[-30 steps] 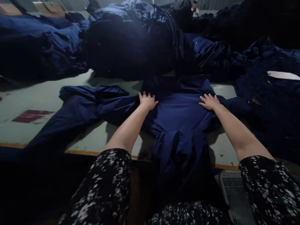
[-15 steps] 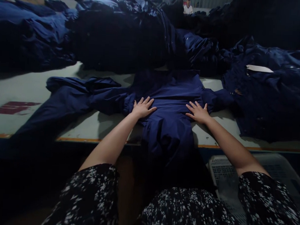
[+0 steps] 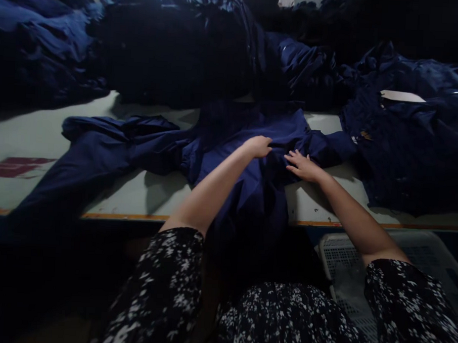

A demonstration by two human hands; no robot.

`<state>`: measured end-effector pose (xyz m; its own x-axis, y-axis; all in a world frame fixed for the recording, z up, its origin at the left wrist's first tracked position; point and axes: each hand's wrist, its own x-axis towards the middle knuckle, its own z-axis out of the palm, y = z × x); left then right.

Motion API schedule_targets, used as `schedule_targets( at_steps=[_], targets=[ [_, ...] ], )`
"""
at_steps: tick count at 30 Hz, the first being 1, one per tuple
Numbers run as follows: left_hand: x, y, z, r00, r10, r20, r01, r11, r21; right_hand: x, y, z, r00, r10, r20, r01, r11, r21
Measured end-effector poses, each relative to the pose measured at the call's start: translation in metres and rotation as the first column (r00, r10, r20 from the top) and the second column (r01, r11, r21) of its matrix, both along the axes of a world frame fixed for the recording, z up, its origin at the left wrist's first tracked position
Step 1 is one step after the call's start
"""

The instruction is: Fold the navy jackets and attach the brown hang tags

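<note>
Head view: right hand [image 3: 303, 167] spread on navy garment [image 3: 278, 129], four o'clock from left hand [image 3: 258, 146] — left's grip unclear; best smooth lightly, fabric taut.

The room is dim, its lower left corner sinking into near blackness. A pale bench [image 3: 25, 137] runs across, with an orange strip [image 3: 124, 216] along its front edge. Faint light glosses the dark heaps [image 3: 173, 53] behind; a white plastic basket [image 3: 326, 246] sits below at right.
</note>
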<state>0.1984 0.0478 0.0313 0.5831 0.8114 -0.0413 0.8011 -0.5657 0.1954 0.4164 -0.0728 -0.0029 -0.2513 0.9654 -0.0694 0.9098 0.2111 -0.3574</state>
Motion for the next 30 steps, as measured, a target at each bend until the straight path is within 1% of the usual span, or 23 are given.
schedule_targets(
  at_steps=[1,2,3,4,5,7,9,10,11,12,13,15,16,17,18,20,22,23,24,25,28,29,30],
  targets=[
    [0.019,-0.004,-0.005,0.998,-0.059,0.033,0.059,0.998,-0.012,0.002,-0.002,0.002,1.0,0.007,-0.017,-0.006,1.0,0.021],
    [0.034,-0.01,-0.012,0.996,-0.069,0.064,0.07,0.997,-0.017,0.007,-0.004,0.005,0.999,0.001,-0.048,0.002,0.998,0.07],
    [0.045,-0.016,-0.02,0.995,-0.064,0.073,0.066,0.997,-0.028,0.014,-0.007,0.009,0.996,-0.03,-0.085,0.042,0.989,0.144],
    [0.052,-0.021,-0.027,0.995,-0.048,0.082,0.05,0.998,-0.027,0.023,-0.01,0.014,0.988,-0.093,-0.122,0.12,0.965,0.235],
    [0.054,-0.027,-0.034,0.996,-0.035,0.083,0.037,0.999,-0.017,0.035,-0.014,0.018,0.97,-0.187,-0.156,0.23,0.917,0.327],
    [0.052,-0.035,-0.046,0.997,-0.042,0.067,0.041,0.999,0.014,0.06,-0.022,0.024,0.886,-0.415,-0.206,0.462,0.758,0.46],
    [0.045,-0.038,-0.052,0.997,-0.05,0.054,0.048,0.998,0.039,0.082,-0.029,0.022,0.768,-0.597,-0.232,0.619,0.6,0.506],
    [0.042,-0.039,-0.053,0.997,-0.051,0.05,0.049,0.998,0.045,0.091,-0.031,0.019,0.718,-0.654,-0.238,0.668,0.55,0.501],
    [0.04,-0.039,-0.054,0.998,-0.05,0.049,0.048,0.998,0.046,0.096,-0.032,0.014,0.684,-0.688,-0.242,0.7,0.528,0.481],
    [0.039,-0.038,-0.054,0.998,-0.051,0.048,0.049,0.998,0.047,0.099,-0.032,0.009,0.673,-0.698,-0.243,0.716,0.534,0.451],
    [0.039,-0.037,-0.054,0.997,-0.055,0.05,0.052,0.997,0.05,0.101,-0.031,0.003,0.684,-0.686,-0.247,0.715,0.564,0.414],
    [0.039,-0.035,-0.054,0.997,-0.062,0.054,0.059,0.997,0.051,0.1,-0.027,-0.006,0.728,-0.626,-0.277,0.685,0.652,0.325],
    [0.039,-0.034,-0.054,0.996,-0.064,0.056,0.061,0.997,0.047,0.099,-0.025,-0.009,0.739,-0.603,-0.302,0.673,0.683,0.284],
    [0.039,-0.034,-0.054,0.996,-0.064,0.059,0.062,0.997,0.042,0.1,-0.023,-0.012,0.736,-0.593,-0.327,0.673,0.694,0.255],
    [0.039,-0.033,-0.054,0.996,-0.065,0.061,0.063,0.997,0.037,0.101,-0.022,-0.014,0.722,-0.598,-0.349,0.686,0.686,0.242],
    [0.038,-0.033,-0.053,0.996,-0.067,0.063,0.065,0.997,0.028,0.107,-0.022,-0.018,0.684,-0.634,-0.362,0.727,0.633,0.265],
    [0.038,-0.034,-0.053,0.996,-0.067,0.062,0.066,0.998,0.024,0.114,-0.022,-0.023,0.66,-0.674,-0.331,0.751,0.58,0.316],
    [0.037,-0.034,-0.052,0.996,-0.068,0.061,0.066,0.997,0.025,0.116,-0.022,-0.027,0.659,-0.688,-0.304,0.75,0.57,0.335],
    [0.037,-0.035,-0.052,0.996,-0.068,0.06,0.066,0.997,0.029,0.116,-0.022,-0.03,0.669,-0.69,-0.277,0.739,0.578,0.346],
    [0.037,-0.035,-0.052,0.996,-0.068,0.059,0.066,0.997,0.035,0.115,-0.02,-0.034,0.695,-0.672,-0.257,0.715,0.607,0.347],
    [0.038,-0.037,-0.051,0.996,-0.068,0.05,0.066,0.996,0.056,0.103,-0.011,-0.043,0.794,-0.53,-0.299,0.606,0.733,0.309],
    [0.038,-0.037,-0.051,0.997,-0.068,0.045,0.066,0.996,0.061,0.099,-0.007,-0.045,0.797,-0.498,-0.342,0.595,0.744,0.303],
    [0.038,-0.037,-0.051,0.997,-0.068,0.04,0.065,0.996,0.064,0.097,-0.004,-0.045,0.78,-0.489,-0.39,0.612,0.726,0.313]
  ],
)
